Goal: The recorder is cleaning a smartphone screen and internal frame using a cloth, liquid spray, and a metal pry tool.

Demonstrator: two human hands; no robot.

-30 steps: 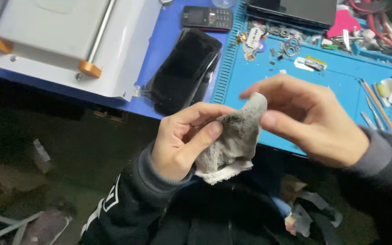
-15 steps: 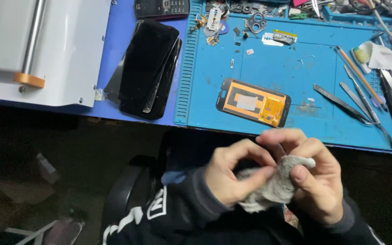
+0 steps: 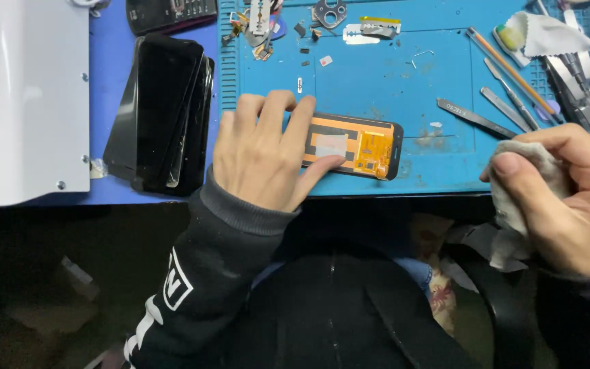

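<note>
A: Left hand [image 3: 268, 154]?

B: Centre of frame, palm down, fingers spread flat on the left end of the phone screen panel [image 3: 356, 145]. Thumb pressed on its lower edge. Pinning it, not wrapped around it.

A: Panel position?

B: Lying flat on the blue repair mat [image 3: 390, 75], near the mat's lower edge, centre of frame. Long side runs left to right. Orange back side up, black border, a grey patch in the middle.

A: Right hand [image 3: 568, 198]?

B: Lower right of frame, curled closed around a grey rag [image 3: 527, 171]. Thumb on top of the rag, part of the cloth hangs down below the hand. Off the mat's front edge, well apart from the panel.

A: Other stuff?

B: Stack of dark phone screens [image 3: 165, 113] left of the mat on the blue worktop [image 3: 110, 41], tilted a bit. White machine [image 3: 25, 102] at far left, screws along its edge. Dark keypad phone [image 3: 172, 14] at top, cut by the frame. Metal tweezers [image 3: 476, 117] on the mat right of the panel. More hand tools [image 3: 568, 68] upper right, with a white cloth [image 3: 548, 34]. Small metal parts [image 3: 329, 14] and bits scattered along the top of the mat.

A: Sleeves?

B: Black, grey cuff on the left, white mark on that forearm.
</note>
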